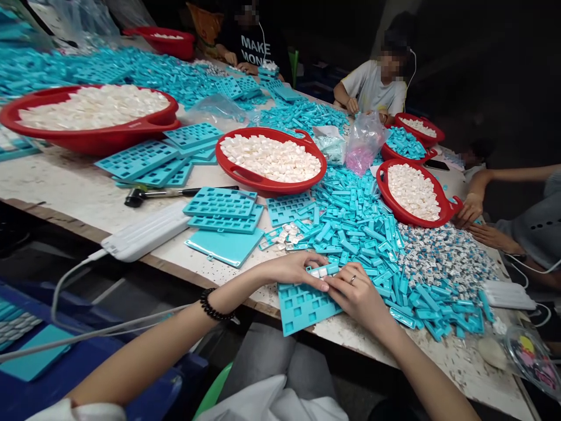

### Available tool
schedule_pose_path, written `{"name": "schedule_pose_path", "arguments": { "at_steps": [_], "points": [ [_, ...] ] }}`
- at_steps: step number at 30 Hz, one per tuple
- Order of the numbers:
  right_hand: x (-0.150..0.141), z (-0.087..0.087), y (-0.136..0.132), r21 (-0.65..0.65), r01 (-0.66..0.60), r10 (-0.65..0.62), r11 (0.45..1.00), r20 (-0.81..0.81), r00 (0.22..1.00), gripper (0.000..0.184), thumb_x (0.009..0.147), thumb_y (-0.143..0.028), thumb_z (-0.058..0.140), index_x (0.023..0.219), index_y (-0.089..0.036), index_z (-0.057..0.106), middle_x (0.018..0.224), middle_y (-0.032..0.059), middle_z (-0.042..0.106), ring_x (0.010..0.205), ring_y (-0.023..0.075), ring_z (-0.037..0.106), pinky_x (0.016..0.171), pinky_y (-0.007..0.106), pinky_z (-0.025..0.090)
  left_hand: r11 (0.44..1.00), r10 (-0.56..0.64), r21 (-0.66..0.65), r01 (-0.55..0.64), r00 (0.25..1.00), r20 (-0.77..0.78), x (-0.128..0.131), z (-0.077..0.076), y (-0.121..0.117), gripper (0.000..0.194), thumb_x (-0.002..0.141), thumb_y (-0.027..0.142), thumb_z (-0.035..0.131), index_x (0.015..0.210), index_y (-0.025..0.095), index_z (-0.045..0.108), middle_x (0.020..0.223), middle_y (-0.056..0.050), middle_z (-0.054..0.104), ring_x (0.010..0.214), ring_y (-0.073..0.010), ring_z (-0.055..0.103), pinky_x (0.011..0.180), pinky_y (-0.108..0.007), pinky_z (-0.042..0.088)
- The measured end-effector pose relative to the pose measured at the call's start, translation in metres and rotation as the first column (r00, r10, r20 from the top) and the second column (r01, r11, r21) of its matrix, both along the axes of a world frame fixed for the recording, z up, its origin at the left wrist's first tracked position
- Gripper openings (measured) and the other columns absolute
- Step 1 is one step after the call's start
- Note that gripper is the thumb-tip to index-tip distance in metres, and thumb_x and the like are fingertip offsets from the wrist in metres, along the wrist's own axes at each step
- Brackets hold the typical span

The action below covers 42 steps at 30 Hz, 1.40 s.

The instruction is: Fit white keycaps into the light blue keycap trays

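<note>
My left hand (pixel 302 272) is closed round a small blue plastic case (pixel 328 269) with white keycap-like pieces (pixel 321 272) set in it. My right hand (pixel 357 292), a ring on one finger, pinches at the near right side of this same case; its fingertips partly hide what lies between them. Under both hands a flat blue tray (pixel 302 310) with square holes rests at the table's near edge. Just beyond them are a few loose white pieces (pixel 291 234) and a large heap of blue cases (pixel 350 225).
Red basins (pixel 223 158) of white pieces stand across the table. Stacked blue trays (pixel 221 203), a hammer-like tool (pixel 135 197) and a white power strip (pixel 146 234) lie left. To the right is a pile of small white-and-blue parts (pixel 447 257). Co-workers' hands (pixel 486 234) work nearby.
</note>
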State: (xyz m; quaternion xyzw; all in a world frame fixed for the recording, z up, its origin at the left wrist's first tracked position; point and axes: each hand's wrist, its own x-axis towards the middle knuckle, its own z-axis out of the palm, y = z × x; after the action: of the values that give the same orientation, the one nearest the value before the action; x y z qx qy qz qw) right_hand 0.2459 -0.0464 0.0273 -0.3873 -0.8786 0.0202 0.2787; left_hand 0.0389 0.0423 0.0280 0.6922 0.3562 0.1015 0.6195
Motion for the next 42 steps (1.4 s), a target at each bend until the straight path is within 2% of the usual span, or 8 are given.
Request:
{"name": "schedule_pose_path", "arguments": {
  "at_steps": [13, 23, 29, 32, 34, 37, 40, 42],
  "points": [
    [-0.001, -0.011, 0.004, -0.186, 0.023, -0.051, 0.982, -0.147, 0.988, 0.01, 0.099, -0.027, 0.059, 0.098, -0.022, 0.068, 0.085, 0.0036, 0.072, 0.082, 0.0193, 0.065, 0.084, 0.037, 0.046, 0.982, -0.081, -0.16, 0.097, 0.991, 0.108, 0.001, -0.016, 0.003, 0.043, 0.07, 0.041, 0.08, 0.109, 0.027, 0.068, 0.113, -0.001, 0.067, 0.113, -0.0242, 0.058, 0.088, -0.029, 0.047],
    [-0.001, -0.014, 0.006, -0.233, -0.007, -0.044, 0.972, -0.211, 0.977, 0.006, 0.096, -0.026, 0.061, 0.096, -0.021, 0.066, 0.079, 0.002, 0.068, 0.075, 0.0186, 0.063, 0.078, 0.034, 0.047, 0.991, -0.043, -0.125, 0.053, 0.996, 0.08, 0.004, -0.014, -0.003, 0.041, 0.068, 0.039, 0.08, 0.102, 0.022, 0.064, 0.1, 0.0, 0.064, 0.1, -0.0228, 0.059, 0.078, -0.027, 0.044],
    [0.013, 0.007, 0.01, -0.312, -0.089, 0.022, 0.946, -0.211, 0.977, 0.016, 0.093, -0.023, 0.063, 0.108, -0.025, 0.068, 0.085, 0.0021, 0.071, 0.082, 0.0191, 0.065, 0.082, 0.035, 0.048, 0.994, -0.028, -0.101, 0.036, 0.997, 0.07, 0.007, -0.01, -0.007, 0.038, 0.067, 0.035, 0.078, 0.099, 0.021, 0.063, 0.099, 0.0, 0.065, 0.099, -0.0239, 0.061, 0.08, -0.029, 0.047],
    [0.031, 0.024, 0.018, -0.269, 0.11, -0.178, 0.957, -0.246, 0.953, 0.017, 0.093, -0.026, 0.058, 0.105, -0.024, 0.071, 0.086, 0.0033, 0.072, 0.08, 0.0196, 0.065, 0.079, 0.034, 0.049, 0.989, 0.007, -0.147, -0.01, 1.0, -0.02, 0.009, -0.006, -0.009, 0.046, 0.065, 0.037, 0.078, 0.105, 0.021, 0.061, 0.098, -0.002, 0.065, 0.093, -0.0242, 0.063, 0.07, -0.027, 0.048],
    [0.049, 0.03, 0.026, -0.222, 0.365, -0.414, 0.904, -0.237, 0.879, 0.021, 0.094, -0.031, 0.053, 0.1, -0.022, 0.072, 0.087, 0.0045, 0.072, 0.076, 0.0193, 0.064, 0.075, 0.032, 0.049, 0.988, 0.011, -0.151, -0.019, 0.998, -0.058, 0.01, -0.006, -0.009, 0.051, 0.063, 0.037, 0.079, 0.108, 0.021, 0.06, 0.1, -0.003, 0.066, 0.091, -0.0243, 0.064, 0.066, -0.026, 0.047],
    [0.087, 0.031, 0.037, -0.143, 0.702, -0.717, 0.697, -0.147, 0.682, 0.028, 0.09, -0.036, 0.051, 0.095, -0.02, 0.073, 0.088, 0.0062, 0.072, 0.069, 0.0196, 0.061, 0.07, 0.031, 0.045, 0.987, -0.014, -0.159, 0.004, 0.998, -0.061, 0.012, -0.006, -0.008, 0.047, 0.063, 0.038, 0.079, 0.103, 0.021, 0.06, 0.097, -0.003, 0.066, 0.086, -0.0238, 0.064, 0.061, -0.025, 0.045],
    [0.124, 0.024, 0.047, -0.046, 0.871, -0.873, 0.488, -0.037, 0.487, 0.03, 0.084, -0.035, 0.051, 0.094, -0.019, 0.074, 0.087, 0.0085, 0.071, 0.072, 0.023, 0.06, 0.069, 0.033, 0.042, 0.985, -0.043, -0.17, 0.032, 0.997, -0.061, 0.013, -0.007, -0.004, 0.044, 0.064, 0.039, 0.078, 0.1, 0.022, 0.061, 0.095, -0.002, 0.067, 0.085, -0.0242, 0.065, 0.06, -0.025, 0.044],
    [0.143, 0.017, 0.051, -0.015, 0.897, -0.897, 0.442, 0.014, 0.442, 0.031, 0.079, -0.034, 0.051, 0.095, -0.018, 0.074, 0.091, 0.0103, 0.07, 0.076, 0.0248, 0.06, 0.072, 0.034, 0.042, 0.985, -0.095, -0.154, 0.083, 0.993, -0.073, 0.013, -0.006, 0.002, 0.046, 0.064, 0.043, 0.079, 0.102, 0.023, 0.063, 0.1, -0.002, 0.068, 0.091, -0.025, 0.065, 0.063, -0.025, 0.044]
  ]
}}
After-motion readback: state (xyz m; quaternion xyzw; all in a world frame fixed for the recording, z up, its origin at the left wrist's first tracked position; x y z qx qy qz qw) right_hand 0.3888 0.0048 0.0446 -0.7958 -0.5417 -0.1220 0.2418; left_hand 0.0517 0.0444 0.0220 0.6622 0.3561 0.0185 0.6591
